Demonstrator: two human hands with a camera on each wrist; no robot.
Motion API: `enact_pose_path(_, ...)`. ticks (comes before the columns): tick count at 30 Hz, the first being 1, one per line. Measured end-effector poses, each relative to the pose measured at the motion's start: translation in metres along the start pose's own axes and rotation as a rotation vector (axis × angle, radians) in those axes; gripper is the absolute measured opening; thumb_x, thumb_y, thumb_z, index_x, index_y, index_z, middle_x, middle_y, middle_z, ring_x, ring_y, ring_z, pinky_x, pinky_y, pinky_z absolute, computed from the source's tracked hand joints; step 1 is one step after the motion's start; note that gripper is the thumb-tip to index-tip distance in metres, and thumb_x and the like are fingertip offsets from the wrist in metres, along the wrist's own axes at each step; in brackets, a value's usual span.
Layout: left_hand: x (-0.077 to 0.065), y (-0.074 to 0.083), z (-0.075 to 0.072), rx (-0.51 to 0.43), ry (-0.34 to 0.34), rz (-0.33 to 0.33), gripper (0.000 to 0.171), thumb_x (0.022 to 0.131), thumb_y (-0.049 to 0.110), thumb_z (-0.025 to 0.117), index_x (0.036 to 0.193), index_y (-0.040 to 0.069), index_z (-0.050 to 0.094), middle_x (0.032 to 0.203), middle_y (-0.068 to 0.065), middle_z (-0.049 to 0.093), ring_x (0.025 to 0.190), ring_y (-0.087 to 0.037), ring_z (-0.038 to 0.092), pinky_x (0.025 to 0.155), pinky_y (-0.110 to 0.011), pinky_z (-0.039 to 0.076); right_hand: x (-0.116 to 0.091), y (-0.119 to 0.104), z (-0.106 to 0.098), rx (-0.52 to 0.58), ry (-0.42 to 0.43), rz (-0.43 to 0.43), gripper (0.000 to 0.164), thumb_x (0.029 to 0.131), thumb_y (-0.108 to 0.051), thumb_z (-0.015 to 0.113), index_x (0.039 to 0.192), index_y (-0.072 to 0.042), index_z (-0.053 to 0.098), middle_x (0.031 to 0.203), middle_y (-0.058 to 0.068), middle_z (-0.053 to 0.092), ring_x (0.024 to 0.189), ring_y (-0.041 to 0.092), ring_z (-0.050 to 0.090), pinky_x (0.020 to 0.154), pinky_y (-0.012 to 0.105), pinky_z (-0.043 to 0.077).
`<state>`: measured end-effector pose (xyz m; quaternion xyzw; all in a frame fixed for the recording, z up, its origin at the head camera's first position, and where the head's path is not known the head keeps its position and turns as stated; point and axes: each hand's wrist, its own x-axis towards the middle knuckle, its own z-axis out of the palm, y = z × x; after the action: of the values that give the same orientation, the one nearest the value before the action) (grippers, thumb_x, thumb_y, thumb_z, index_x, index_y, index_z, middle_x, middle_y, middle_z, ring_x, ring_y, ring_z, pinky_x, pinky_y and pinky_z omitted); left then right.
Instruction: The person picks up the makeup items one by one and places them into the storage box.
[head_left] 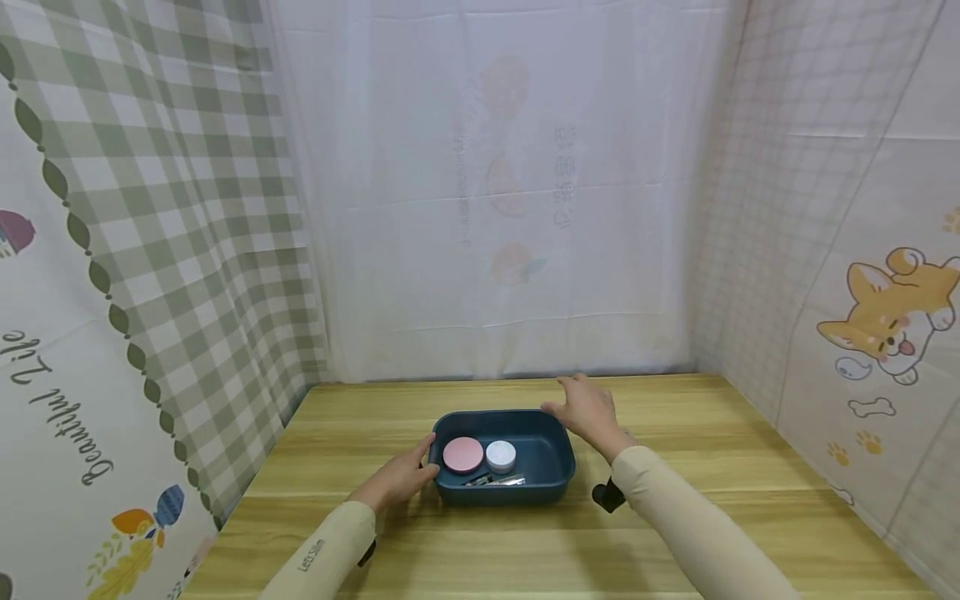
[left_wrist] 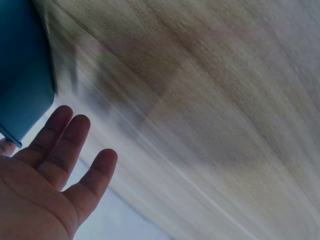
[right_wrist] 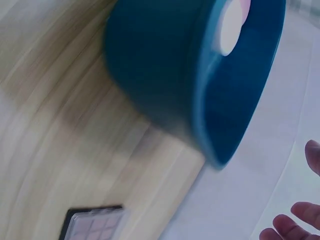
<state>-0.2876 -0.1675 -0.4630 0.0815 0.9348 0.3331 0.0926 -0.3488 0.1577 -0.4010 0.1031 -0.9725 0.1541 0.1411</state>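
A dark teal box (head_left: 501, 496) stands on the wooden table. Inside lie a pink round case (head_left: 462, 455), a white round container (head_left: 501, 457) and small slim items (head_left: 506, 481), too small to identify. My left hand (head_left: 401, 477) is at the box's left end, thumb and a finger against the rim; in the left wrist view its other fingers (left_wrist: 70, 145) are extended beside the wall. Over the back right corner is my right hand (head_left: 588, 412), fingers spread and holding nothing. The right wrist view shows its fingertips (right_wrist: 290, 226) apart from the box.
A flat palette (right_wrist: 97, 225) with a clear lid over several pans lies on the table right of the box; my right forearm mostly hides it in the head view. Hanging cloths (head_left: 495, 208) enclose the table (head_left: 360, 417) at the back and both sides.
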Motion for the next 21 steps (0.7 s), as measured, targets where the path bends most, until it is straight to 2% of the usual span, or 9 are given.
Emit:
enact_pose_path(7,0.002,0.0,0.0,0.007,-0.003,0.003,0.067,0.099,0.031,0.055,0.158,0.014,0.028,0.145,-0.021,0.049,0.12,-0.033,0.055,0.101,-0.058,0.04,-0.005,0.032,-0.003,-0.038,0.0,0.049,0.061,0.089,-0.04,0.072,0.132,0.001,0.06,0.125,0.027,0.059,0.109,0.044,0.059,0.087,0.064,0.043)
enact_pose_path(14,0.002,-0.001,0.0,0.025,-0.004,0.004,0.067,0.099,0.031,0.053,0.158,0.013,0.027,0.144,-0.021,0.049,0.121,-0.035,0.055,0.101,-0.058,0.04,-0.013,0.062,-0.008,-0.051,-0.093,0.136,0.063,0.09,-0.039,0.069,0.132,0.006,0.057,0.127,0.032,0.056,0.11,0.049,0.056,0.087,0.067,0.04)
enact_pose_path(17,0.003,-0.001,0.0,0.032,-0.003,0.004,0.067,0.099,0.031,0.053,0.158,0.013,0.028,0.145,-0.02,0.049,0.121,-0.035,0.055,0.102,-0.058,0.04,-0.017,0.074,-0.009,-0.054,-0.141,0.178,0.053,0.09,-0.038,0.07,0.119,0.007,0.064,0.119,0.031,0.058,0.103,0.046,0.057,0.085,0.067,0.041)
enact_pose_path(21,0.002,-0.001,0.0,0.025,0.002,0.004,0.066,0.099,0.031,0.054,0.157,0.013,0.028,0.145,-0.021,0.049,0.121,-0.036,0.055,0.102,-0.058,0.039,-0.021,0.084,-0.008,-0.065,-0.216,0.22,0.037,0.09,-0.039,0.07,0.088,-0.002,0.067,0.102,0.023,0.062,0.089,0.04,0.06,0.082,0.066,0.043)
